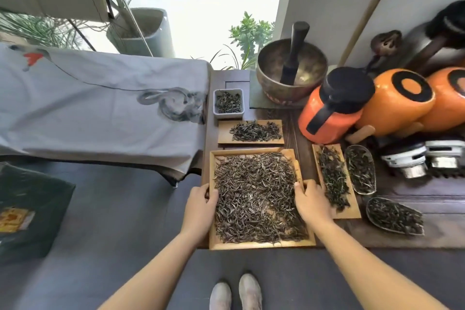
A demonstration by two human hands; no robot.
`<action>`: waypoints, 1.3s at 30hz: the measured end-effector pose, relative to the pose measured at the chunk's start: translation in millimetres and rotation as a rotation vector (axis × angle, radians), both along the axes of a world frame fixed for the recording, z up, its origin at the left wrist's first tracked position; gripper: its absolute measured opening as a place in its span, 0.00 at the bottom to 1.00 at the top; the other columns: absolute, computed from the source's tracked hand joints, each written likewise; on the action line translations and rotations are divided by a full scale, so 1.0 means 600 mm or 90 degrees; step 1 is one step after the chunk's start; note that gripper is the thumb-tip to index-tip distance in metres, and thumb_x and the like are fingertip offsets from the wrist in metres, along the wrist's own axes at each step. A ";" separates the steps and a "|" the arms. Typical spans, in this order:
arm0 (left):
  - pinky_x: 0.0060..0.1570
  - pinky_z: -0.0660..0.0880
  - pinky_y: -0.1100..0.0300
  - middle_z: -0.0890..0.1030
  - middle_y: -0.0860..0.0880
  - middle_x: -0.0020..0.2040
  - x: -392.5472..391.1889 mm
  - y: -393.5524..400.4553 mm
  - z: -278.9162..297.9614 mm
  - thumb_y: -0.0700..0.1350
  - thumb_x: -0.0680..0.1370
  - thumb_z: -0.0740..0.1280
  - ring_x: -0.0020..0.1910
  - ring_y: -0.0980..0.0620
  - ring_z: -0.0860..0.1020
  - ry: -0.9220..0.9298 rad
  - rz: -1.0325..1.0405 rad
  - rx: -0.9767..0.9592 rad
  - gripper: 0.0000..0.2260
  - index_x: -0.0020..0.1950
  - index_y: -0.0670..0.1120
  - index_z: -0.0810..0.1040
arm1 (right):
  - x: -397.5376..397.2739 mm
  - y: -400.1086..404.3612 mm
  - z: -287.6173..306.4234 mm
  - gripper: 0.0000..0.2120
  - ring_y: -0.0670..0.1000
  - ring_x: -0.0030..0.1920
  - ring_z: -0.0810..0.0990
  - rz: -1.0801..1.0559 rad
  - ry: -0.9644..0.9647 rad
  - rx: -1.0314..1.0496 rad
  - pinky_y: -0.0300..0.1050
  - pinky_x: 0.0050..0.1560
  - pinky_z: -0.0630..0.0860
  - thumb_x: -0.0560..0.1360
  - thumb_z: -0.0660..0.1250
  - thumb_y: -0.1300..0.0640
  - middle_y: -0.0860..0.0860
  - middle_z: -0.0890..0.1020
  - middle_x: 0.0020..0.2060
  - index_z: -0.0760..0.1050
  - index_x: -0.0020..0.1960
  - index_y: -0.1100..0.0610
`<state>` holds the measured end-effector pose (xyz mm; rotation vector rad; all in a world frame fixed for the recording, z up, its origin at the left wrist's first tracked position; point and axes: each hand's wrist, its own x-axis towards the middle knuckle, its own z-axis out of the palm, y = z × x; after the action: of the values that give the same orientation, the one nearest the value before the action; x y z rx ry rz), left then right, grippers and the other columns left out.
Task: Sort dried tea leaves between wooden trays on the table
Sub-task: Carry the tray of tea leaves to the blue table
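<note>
A large wooden tray (261,245) full of dried tea leaves (254,196) lies at the near edge of the dark table. My left hand (201,205) grips its left rim, thumb on top. My right hand (312,202) holds the right rim, thumb resting on the leaves. Behind it sits a smaller flat wooden tray (224,133) with a dark pile of leaves. To the right a narrow wooden tray (352,211) carries another strip of leaves. A white square dish (215,108) of leaves stands at the back.
Two glass scoop dishes (360,170) (395,216) with leaves lie right of the narrow tray. Orange jugs (332,111), a brass bowl with a pestle (289,68) and metal canisters (407,158) crowd the back right. A cloth-draped table (100,108) stands left.
</note>
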<state>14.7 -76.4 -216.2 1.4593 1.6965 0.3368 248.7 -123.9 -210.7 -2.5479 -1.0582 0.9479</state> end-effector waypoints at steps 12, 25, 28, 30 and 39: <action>0.47 0.65 0.59 0.75 0.50 0.53 0.022 -0.007 -0.001 0.46 0.81 0.55 0.49 0.53 0.71 -0.073 0.166 -0.029 0.13 0.63 0.49 0.73 | 0.002 -0.007 -0.010 0.09 0.57 0.41 0.72 -0.064 0.052 0.103 0.48 0.42 0.63 0.81 0.50 0.51 0.52 0.76 0.37 0.67 0.49 0.53; 0.36 0.66 0.68 0.74 0.61 0.42 0.010 -0.003 0.026 0.45 0.82 0.52 0.41 0.64 0.72 -0.092 0.191 0.006 0.07 0.54 0.53 0.69 | -0.010 0.015 0.030 0.08 0.55 0.39 0.73 -0.018 0.065 0.170 0.47 0.38 0.65 0.81 0.51 0.53 0.50 0.74 0.36 0.66 0.50 0.55; 0.35 0.67 0.64 0.74 0.58 0.40 0.000 0.007 0.054 0.45 0.82 0.52 0.40 0.57 0.73 -0.091 0.210 0.020 0.06 0.52 0.53 0.67 | -0.020 0.030 0.056 0.08 0.53 0.35 0.72 -0.002 0.071 0.190 0.48 0.34 0.63 0.81 0.51 0.53 0.50 0.73 0.34 0.66 0.48 0.55; 0.36 0.67 0.58 0.75 0.54 0.42 -0.011 0.015 0.079 0.45 0.82 0.52 0.40 0.56 0.72 -0.092 0.224 0.033 0.06 0.53 0.53 0.68 | -0.031 0.045 0.079 0.07 0.49 0.32 0.69 0.013 0.065 0.192 0.47 0.31 0.61 0.81 0.51 0.53 0.50 0.72 0.34 0.65 0.47 0.53; 0.35 0.66 0.60 0.76 0.56 0.41 -0.125 0.053 0.214 0.50 0.82 0.55 0.39 0.56 0.74 -0.060 0.346 0.139 0.10 0.55 0.47 0.73 | -0.135 0.144 0.220 0.11 0.62 0.50 0.77 0.130 0.093 0.265 0.47 0.41 0.62 0.81 0.52 0.55 0.60 0.78 0.45 0.69 0.54 0.59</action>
<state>-60.4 -44.5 -88.0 1.0825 2.0068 0.8929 167.7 -37.7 -78.9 -2.0360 -1.3286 0.8397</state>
